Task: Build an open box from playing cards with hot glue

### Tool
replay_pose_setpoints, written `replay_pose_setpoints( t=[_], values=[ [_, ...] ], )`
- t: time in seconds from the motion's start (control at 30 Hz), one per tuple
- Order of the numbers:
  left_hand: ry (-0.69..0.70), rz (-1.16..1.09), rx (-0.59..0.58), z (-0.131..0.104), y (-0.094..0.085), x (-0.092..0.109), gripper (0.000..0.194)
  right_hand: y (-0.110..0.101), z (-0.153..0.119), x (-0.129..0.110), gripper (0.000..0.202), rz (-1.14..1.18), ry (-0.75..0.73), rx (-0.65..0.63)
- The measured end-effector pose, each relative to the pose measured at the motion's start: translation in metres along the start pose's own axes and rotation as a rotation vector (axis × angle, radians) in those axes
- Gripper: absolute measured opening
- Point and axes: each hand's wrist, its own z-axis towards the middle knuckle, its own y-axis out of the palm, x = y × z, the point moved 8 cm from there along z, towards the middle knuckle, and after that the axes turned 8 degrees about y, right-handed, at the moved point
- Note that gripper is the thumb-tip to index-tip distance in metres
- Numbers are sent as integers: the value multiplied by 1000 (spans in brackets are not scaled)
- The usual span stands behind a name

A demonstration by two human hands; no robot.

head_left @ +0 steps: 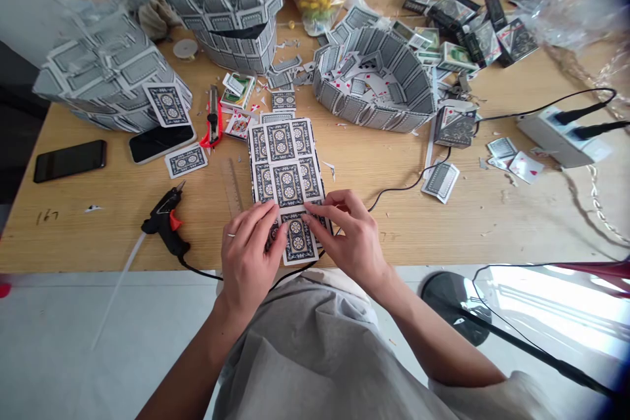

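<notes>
A panel of overlapping playing cards (281, 142), backs up, lies on the wooden table near its front edge. One card (299, 238) at its lower end reaches past the others toward me. My left hand (252, 246) rests at the panel's left side, thumb and fingertips pinching the upper left corner area of that card. From the right, my right hand (352, 233) pinches the same card's upper right corner area between thumb and index finger. Just above the fingertips, the middle card (288, 185) lies flat.
A glue gun (167, 220) and two phones (69, 161) lie left, with a red cutter (212, 118) behind. Card-built baskets (374, 111) stand at the back. Card boxes (485, 39) and a power strip (566, 138) are right; a black cable (406, 189) crosses the table.
</notes>
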Motion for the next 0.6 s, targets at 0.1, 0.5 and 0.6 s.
replay_pose_setpoints(
  t=[0.1, 0.5, 0.6],
  values=[
    [-6, -15, 5, 0, 0, 0, 39, -1, 1, 1, 17, -9, 16, -4],
    [-28, -58, 39, 1, -1, 0, 36, 1, 8, 2, 19, -34, 36, -23],
    [-93, -93, 47, 2, -3, -5, 34, -4, 6, 4, 27, -57, 66, 28]
  ],
)
